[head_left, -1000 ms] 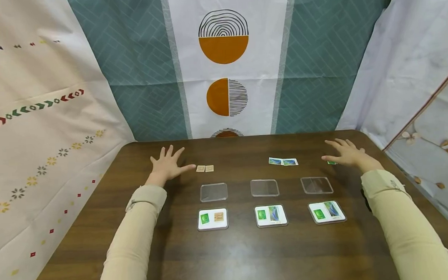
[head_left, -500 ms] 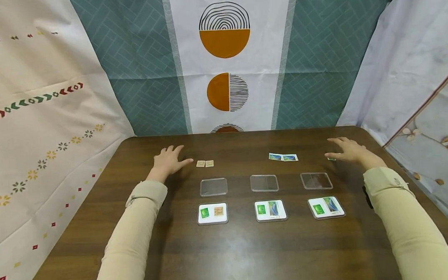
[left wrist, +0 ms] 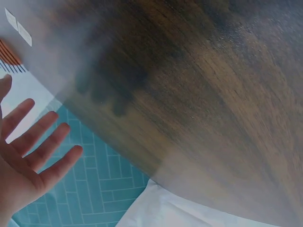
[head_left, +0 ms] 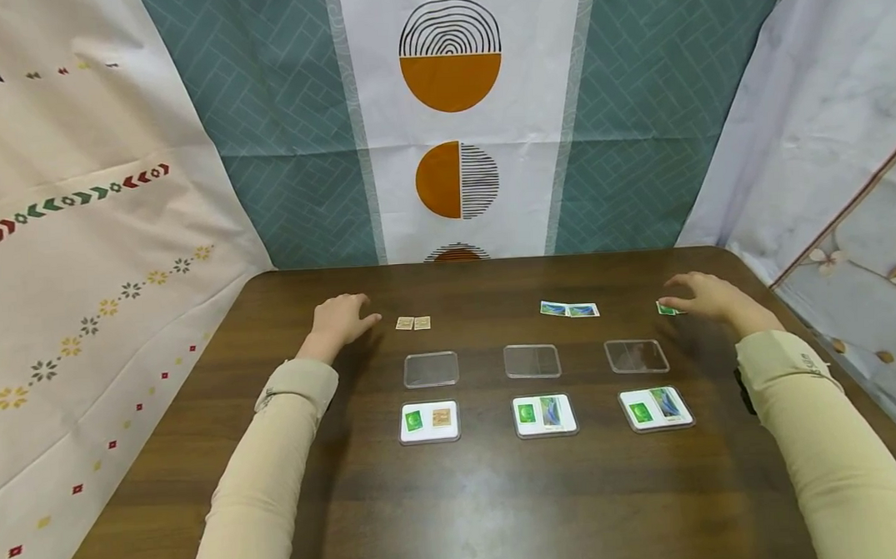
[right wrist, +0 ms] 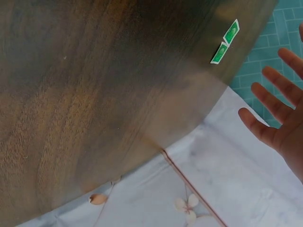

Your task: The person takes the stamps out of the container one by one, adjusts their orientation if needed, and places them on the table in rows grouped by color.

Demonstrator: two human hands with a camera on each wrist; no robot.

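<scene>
My left hand (head_left: 339, 320) is held over the far left of the table, left of two small brown stamps (head_left: 413, 323), holding nothing. Its fingers look spread and relaxed in the left wrist view. At the far right, my right hand (head_left: 710, 295) hovers beside a pair of green stamps (right wrist: 226, 46), partly hidden by it in the head view. Nothing lies in that hand either; its loose fingers (right wrist: 283, 85) are spread apart. Two blue landscape stamps (head_left: 569, 308) lie between the hands.
Three clear plastic lids (head_left: 431, 369) lie in a row across the table (head_left: 457, 496). Nearer stand three white-lined cases (head_left: 430, 435), each showing two stamps. Patterned cloths (head_left: 285, 153) hang behind and at both sides.
Fingers of both hands, spread wide earlier, now look closer together and bent downward. The right hand has shifted slightly right, uncovering more green stamp. Cases, lids and other stamps lie unchanged.
</scene>
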